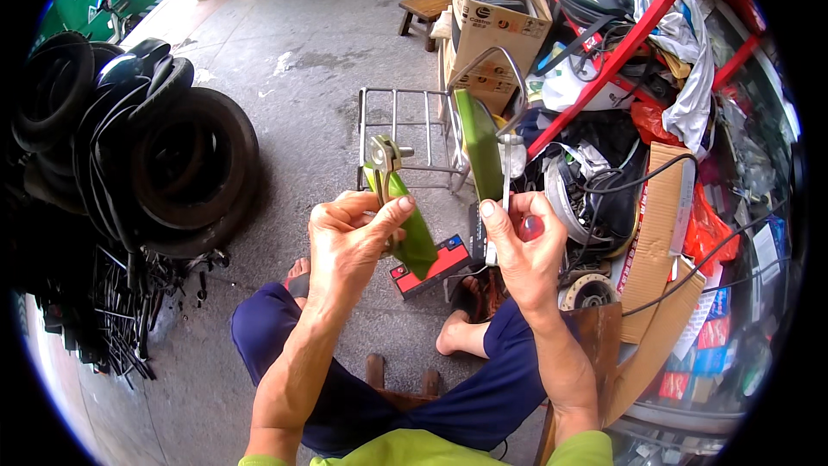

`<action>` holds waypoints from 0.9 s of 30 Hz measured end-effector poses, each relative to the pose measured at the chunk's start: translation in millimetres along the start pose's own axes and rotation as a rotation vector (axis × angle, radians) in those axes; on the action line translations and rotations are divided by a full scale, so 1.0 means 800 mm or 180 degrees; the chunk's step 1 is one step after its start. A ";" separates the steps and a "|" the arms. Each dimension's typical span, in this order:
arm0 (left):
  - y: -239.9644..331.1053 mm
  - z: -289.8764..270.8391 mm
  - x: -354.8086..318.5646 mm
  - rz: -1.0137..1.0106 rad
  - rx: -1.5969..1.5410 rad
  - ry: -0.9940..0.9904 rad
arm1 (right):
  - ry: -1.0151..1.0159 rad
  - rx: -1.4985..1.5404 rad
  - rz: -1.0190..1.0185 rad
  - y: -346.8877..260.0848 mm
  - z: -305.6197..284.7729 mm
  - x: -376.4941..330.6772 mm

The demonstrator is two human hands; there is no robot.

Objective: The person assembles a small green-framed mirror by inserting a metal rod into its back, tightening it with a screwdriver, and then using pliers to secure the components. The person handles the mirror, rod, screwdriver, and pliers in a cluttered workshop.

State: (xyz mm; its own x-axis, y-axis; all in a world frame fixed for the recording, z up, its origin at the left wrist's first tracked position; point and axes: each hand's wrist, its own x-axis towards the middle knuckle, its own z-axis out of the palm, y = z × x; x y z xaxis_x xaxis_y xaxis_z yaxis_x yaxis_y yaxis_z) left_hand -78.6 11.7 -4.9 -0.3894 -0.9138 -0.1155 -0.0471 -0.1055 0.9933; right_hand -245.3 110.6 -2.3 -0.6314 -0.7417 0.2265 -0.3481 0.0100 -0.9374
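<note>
My left hand [354, 237] is closed on a glossy green piece [414, 233] that slants down to the right. A grey metal bracket [388, 160] with a bolt sticking out sits at its top, pinched between thumb and fingers. In my right hand [523, 242], thumb and fingers grip the lower end of a second green panel [479, 147], flat and held nearly upright. Some air separates the two green pieces. Below them, a red and black battery [431, 266] rests on the ground near my feet.
Ahead stands a metal rack [405, 125] with a hooped bar. Stacked black tyres [194, 164] lie at left above a heap of dark metal parts [112, 315]. Cardboard boxes [500, 26], a red post [621, 47], cables and cardboard sheets [660, 246] crowd the right. A small wooden stool [425, 7] stands farther back.
</note>
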 end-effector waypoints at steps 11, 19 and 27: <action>-0.001 0.009 0.003 -0.0447 -0.0708 -0.0117 | -0.0570 0.0870 0.0816 -0.008 -0.004 0.001; -0.006 0.005 0.003 0.0100 -0.0371 -0.0120 | -0.0799 -0.0224 0.0247 0.000 -0.014 0.006; 0.007 -0.027 0.010 0.0055 0.0123 0.0071 | -0.0910 -0.1735 -0.1042 0.001 -0.039 0.026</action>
State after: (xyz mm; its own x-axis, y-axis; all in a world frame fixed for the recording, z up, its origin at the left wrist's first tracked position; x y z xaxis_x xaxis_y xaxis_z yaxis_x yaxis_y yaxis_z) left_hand -61.8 -4.8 -0.1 -0.3699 -0.9239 -0.0979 -0.0762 -0.0749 0.9943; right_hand -280.5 116.5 9.6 -0.2535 -0.9107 0.3262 -0.8348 0.0356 -0.5494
